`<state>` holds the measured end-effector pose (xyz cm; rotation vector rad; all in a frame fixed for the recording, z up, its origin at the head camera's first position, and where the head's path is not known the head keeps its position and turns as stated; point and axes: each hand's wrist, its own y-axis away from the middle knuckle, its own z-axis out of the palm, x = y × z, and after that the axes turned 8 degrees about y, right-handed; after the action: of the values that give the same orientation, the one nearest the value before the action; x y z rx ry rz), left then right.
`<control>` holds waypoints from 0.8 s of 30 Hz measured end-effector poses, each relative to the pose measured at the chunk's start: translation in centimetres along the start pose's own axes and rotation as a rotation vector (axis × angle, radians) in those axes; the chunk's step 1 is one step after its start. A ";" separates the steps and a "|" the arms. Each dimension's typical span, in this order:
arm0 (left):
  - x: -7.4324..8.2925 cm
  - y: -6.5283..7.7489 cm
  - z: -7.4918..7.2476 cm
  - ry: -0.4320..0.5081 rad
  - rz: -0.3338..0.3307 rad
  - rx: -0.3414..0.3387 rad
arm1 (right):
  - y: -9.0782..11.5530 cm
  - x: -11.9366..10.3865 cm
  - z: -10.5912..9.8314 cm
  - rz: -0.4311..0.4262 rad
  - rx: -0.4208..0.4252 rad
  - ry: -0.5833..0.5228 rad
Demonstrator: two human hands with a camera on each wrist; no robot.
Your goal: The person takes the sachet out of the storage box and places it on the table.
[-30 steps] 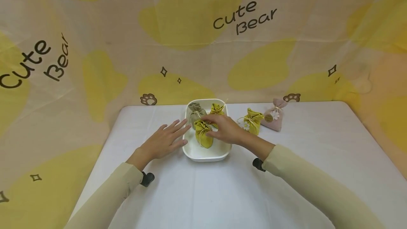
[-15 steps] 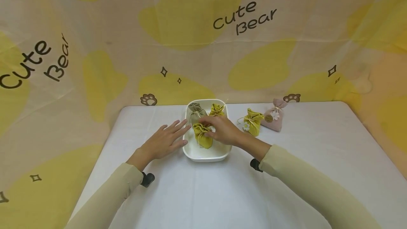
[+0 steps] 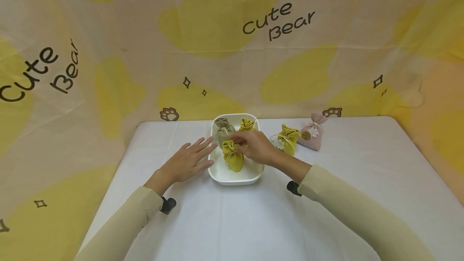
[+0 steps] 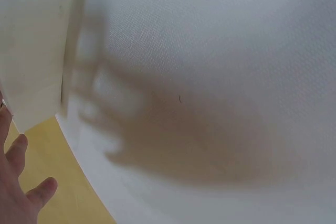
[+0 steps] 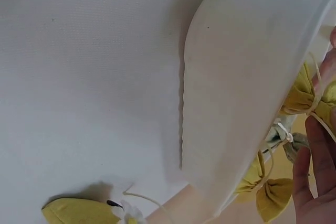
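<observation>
A white tray [image 3: 235,181] stands near the table's far edge. Inside it, my right hand [image 3: 258,147] pinches a yellow drawstring pouch [image 3: 235,162] near its tied neck; the right wrist view shows fingers [image 5: 317,142] at the cord of the pouch [image 5: 299,90]. Behind it in the tray are a grey-green pouch [image 3: 222,125] and a second yellow pouch [image 3: 247,124], partly covered by the right hand. With fingers spread, my left hand [image 3: 188,161] reaches the tray's left rim, holding nothing. Whether its fingertips touch the rim is hard to see.
Right of the tray, another yellow pouch [image 3: 289,138] with a white flower lies on the white tablecloth [image 3: 246,220]. Beside it leans a pink pouch [image 3: 313,139] with a flower and a round tag. A patterned cloth backdrop [image 3: 217,43] rises behind the table.
The pinched yellow pouch has shifted slightly toward the tray's front, its lean changing a little as the right hand makes small movements. My left hand stays in place.
</observation>
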<state>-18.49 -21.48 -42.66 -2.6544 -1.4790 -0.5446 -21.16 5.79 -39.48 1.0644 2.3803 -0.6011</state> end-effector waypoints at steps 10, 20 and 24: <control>-0.2 0.0 0.0 -0.009 0.026 0.019 | 0.2 -0.1 -0.7 0.011 0.039 -0.013; -0.1 0.0 -0.1 -0.004 0.029 0.018 | 0.6 0.2 -3.4 -0.017 0.115 0.004; -0.2 0.0 0.0 -0.001 0.030 0.018 | 0.8 0.6 -4.5 -0.015 0.149 0.017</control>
<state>-18.60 -21.70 -42.71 -2.6588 -1.4349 -0.5245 -21.94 9.10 -36.38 1.1186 2.3902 -0.7889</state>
